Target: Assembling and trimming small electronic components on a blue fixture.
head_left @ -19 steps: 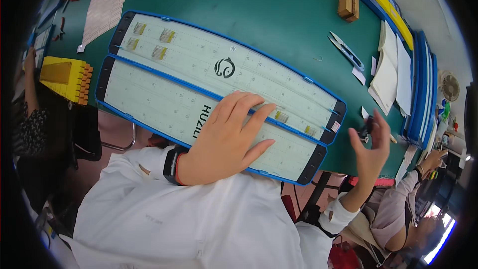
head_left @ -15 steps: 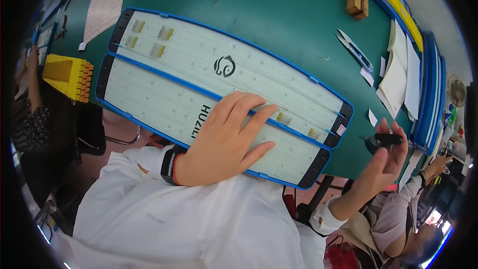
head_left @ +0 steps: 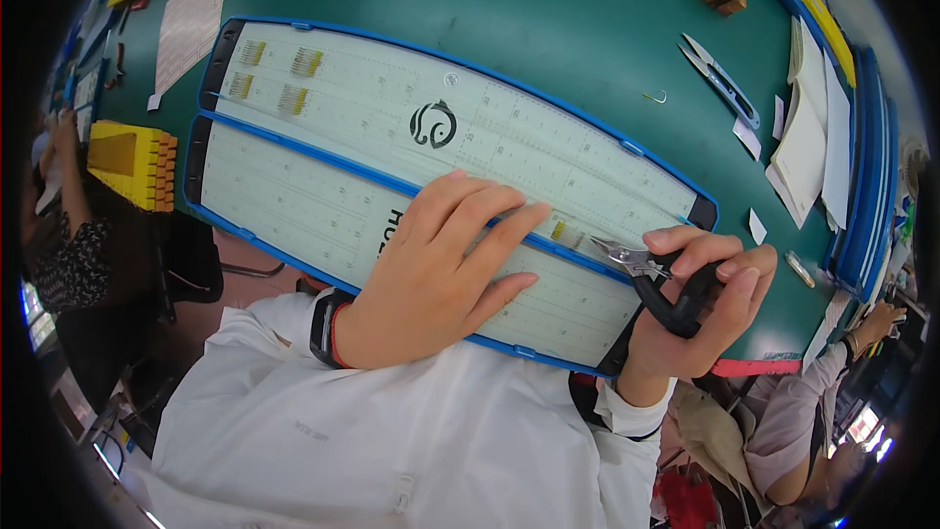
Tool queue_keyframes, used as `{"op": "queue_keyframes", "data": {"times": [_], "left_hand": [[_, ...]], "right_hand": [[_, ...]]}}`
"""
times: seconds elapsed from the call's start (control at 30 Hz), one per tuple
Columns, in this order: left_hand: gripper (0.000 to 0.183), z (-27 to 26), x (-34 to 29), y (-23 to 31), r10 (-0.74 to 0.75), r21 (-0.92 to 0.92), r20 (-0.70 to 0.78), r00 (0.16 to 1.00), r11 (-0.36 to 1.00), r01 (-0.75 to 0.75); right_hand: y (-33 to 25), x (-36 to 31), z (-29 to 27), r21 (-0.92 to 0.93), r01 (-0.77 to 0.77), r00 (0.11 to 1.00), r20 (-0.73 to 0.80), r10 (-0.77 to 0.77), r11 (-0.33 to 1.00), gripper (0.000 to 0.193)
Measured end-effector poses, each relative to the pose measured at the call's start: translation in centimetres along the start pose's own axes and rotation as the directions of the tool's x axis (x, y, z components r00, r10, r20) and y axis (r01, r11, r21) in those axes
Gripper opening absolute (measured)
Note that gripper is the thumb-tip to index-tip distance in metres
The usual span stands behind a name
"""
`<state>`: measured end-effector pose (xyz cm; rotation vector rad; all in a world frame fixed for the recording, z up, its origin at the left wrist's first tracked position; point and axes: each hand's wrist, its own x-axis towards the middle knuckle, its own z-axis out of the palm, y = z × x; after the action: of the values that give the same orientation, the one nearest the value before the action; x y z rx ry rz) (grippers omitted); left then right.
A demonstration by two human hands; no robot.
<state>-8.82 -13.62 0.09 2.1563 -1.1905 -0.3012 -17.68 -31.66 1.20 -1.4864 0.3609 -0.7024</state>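
1. The open case (head_left: pixel 529 118) lies at the near side of the green bench (head_left: pixel 548 0). Its long axis runs aslant, from upper left to lower right, and a blue bar (head_left: pixel 323 154) between its two pale halves follows the same line.

2. The left hand (head_left: pixel 431 269) rests with its palm down across both halves. Its fingers are moderately spread, and I see nothing gripped between them.

3. The right hand (head_left: pixel 725 325) is at the right end of the case. Its fingers are closed around the black handles of the pliers (head_left: pixel 641 263).

4. The main relation is this: a small bundle of thin wire pieces (head_left: pixel 563 232), partly yellow, lies in the upper half, close to the blue bar. It is between the left index fingertip and the metal tips of the pliers, just beside each.

5. The pliers point to the left and slightly away from the person, nearly parallel to the bar. Whether their tips touch something, I cannot tell.

6. By bare fingers, the left hand is the nearer one; the right hand is near only through its tool.
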Motion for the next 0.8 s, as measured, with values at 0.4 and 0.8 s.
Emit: {"op": "queue_keyframes", "data": {"times": [0.4, 0.8], "left_hand": [[0.045, 0.5, -0.5, -0.3, 0.053, 0.046, -0.049, 0.997, 0.998, -0.051], [0.045, 1.1, -0.5, -0.3, 0.106, 0.169, -0.087, 0.991, 0.982, -0.09]], "right_hand": [[-0.2, 0.2, 0.7, -0.095, -0.051, 0.999, -0.023, 0.049, 0.994, 0.02], [-0.1, 0.2, 0.7, -0.084, -0.048, 0.997, -0.068, 0.042, 0.995, 0.019]]}}
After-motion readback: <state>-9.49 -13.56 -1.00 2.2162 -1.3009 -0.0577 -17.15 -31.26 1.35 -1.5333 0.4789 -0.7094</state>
